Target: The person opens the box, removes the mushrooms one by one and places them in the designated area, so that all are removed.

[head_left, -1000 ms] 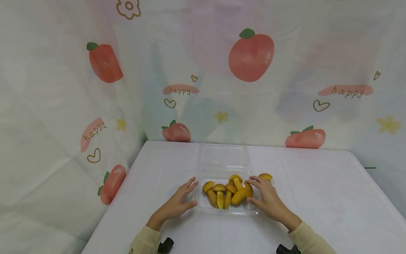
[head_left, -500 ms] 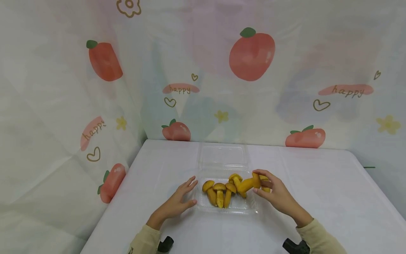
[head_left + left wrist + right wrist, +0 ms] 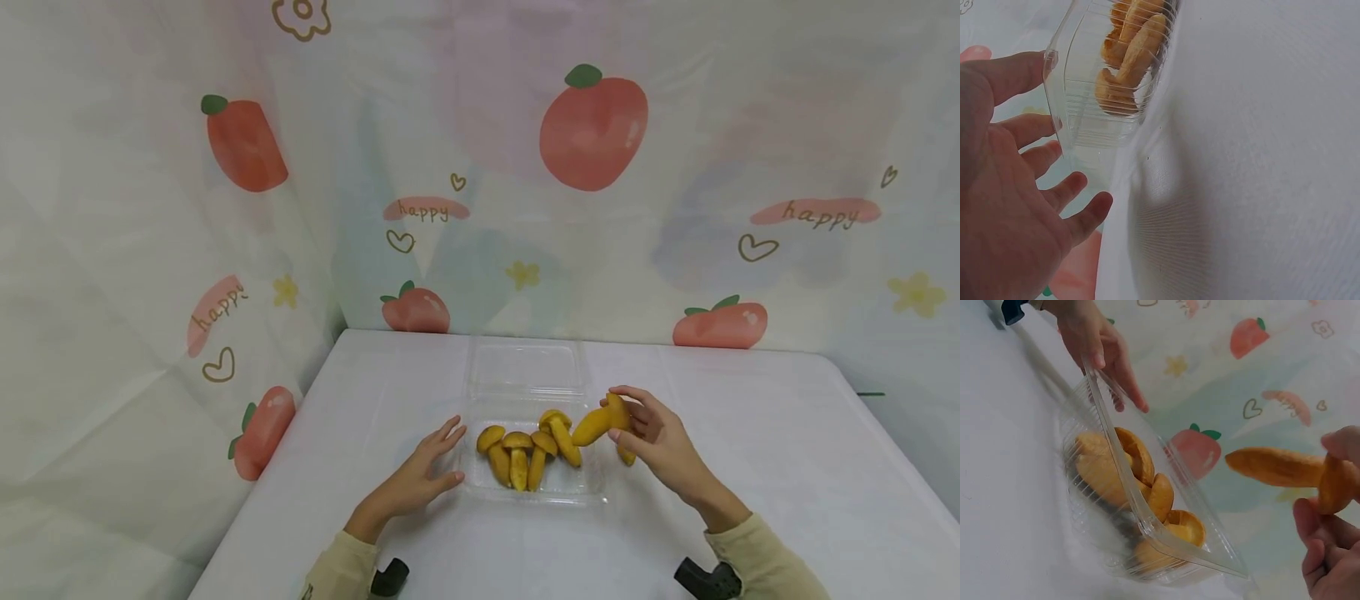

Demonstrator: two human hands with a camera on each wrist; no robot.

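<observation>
While my left hand (image 3: 420, 477) rests flat at the clear tray's (image 3: 525, 493) nine o'clock edge to steady it, my right grip (image 3: 651, 435) pinches a yellow mushroom (image 3: 600, 421) lifted at its two o'clock above the table (image 3: 787, 467).

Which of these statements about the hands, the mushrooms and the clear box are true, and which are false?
1. The right hand holds a yellow mushroom in the air. True.
2. The left hand grips a mushroom too. False: it holds nothing; its open fingers are at the left side of the clear plastic box.
3. Several mushrooms lie inside the box. True.
4. The lid of the box is closed over the mushrooms. False: it is open and lies behind the box.
5. The box stands on a bare wooden table. False: a white cloth covers the table.
</observation>
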